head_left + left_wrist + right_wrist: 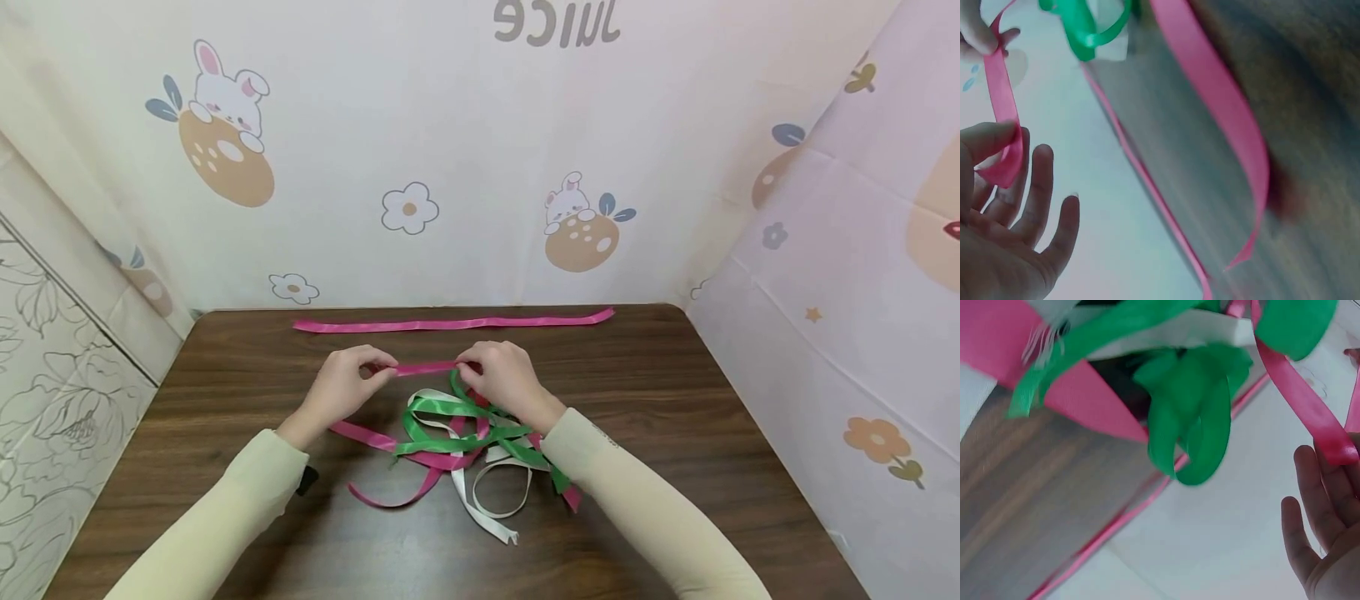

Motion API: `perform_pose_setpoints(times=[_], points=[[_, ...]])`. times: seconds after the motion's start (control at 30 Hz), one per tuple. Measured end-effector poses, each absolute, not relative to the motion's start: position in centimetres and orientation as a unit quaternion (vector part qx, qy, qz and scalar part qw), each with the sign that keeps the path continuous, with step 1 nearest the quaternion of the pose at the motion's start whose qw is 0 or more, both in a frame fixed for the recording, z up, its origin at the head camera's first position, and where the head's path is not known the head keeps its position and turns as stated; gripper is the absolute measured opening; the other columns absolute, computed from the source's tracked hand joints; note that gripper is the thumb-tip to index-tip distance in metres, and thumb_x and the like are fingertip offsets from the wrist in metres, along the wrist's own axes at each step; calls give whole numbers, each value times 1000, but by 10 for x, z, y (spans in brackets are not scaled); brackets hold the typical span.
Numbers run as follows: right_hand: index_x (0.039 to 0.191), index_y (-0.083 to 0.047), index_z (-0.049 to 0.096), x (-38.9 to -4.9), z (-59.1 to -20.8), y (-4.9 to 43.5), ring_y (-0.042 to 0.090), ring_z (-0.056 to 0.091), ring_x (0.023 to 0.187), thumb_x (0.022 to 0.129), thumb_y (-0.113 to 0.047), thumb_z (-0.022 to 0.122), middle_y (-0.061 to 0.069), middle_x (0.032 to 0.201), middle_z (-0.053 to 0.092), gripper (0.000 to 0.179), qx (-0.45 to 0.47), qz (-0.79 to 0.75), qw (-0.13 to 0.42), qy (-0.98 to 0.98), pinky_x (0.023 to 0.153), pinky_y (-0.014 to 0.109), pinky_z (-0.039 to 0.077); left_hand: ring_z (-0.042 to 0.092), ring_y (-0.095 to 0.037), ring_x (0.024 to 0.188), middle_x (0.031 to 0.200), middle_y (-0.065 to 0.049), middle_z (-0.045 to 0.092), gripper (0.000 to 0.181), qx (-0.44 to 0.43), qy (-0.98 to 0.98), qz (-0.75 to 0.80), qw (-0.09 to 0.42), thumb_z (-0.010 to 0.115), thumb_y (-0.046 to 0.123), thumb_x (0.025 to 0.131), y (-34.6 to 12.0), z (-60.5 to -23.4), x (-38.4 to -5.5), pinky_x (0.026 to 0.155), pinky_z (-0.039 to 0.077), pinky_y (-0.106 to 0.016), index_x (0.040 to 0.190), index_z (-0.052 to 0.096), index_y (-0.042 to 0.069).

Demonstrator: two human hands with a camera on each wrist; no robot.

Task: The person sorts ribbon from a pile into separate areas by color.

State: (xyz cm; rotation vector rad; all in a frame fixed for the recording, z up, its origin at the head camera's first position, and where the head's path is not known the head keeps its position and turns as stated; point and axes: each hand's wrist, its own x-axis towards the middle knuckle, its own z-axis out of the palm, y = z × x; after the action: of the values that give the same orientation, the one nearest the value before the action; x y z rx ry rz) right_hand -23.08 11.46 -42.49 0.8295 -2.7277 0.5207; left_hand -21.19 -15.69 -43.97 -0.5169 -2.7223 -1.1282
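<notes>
Between both hands a pink ribbon (426,368) is stretched short and nearly level above the table. My left hand (349,385) pinches its end between thumb and forefinger; in the left wrist view the other fingers fan out and a short tail of the ribbon (1002,94) hangs past the thumb. Some way along, my right hand (504,379) pinches the same ribbon, its fingertips partly hidden in the head view. Below the hands lies a loose tangle of green ribbon (438,407), white ribbon (468,500) and more pink ribbon, partly under the right forearm.
A separate pink ribbon (450,324) lies straight along the far edge of the brown wooden table (645,392). Behind the table hangs a pale printed curtain (480,250), with more curtain at both sides.
</notes>
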Motion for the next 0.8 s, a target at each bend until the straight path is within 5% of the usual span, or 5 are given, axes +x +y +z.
perform_pose_setpoints(times=[0.63,0.8], points=[[98,-15,83,-226,-401,148,11,67,69,95,-16,73,-3,89,78,10,296,193,144,-924,63,30,54,70,-17,94,100,0,79,14,-166,-900,-391,96,80,14,90,-175,-414,-207,87,60,-48,104,80,14],[98,-15,82,-225,-398,156,10,66,68,94,-16,74,-2,89,79,10,294,192,142,-926,61,30,53,70,-16,93,99,0,79,13,-166,-902,-381,119,81,14,89,-183,-414,-208,83,59,-33,102,80,15]])
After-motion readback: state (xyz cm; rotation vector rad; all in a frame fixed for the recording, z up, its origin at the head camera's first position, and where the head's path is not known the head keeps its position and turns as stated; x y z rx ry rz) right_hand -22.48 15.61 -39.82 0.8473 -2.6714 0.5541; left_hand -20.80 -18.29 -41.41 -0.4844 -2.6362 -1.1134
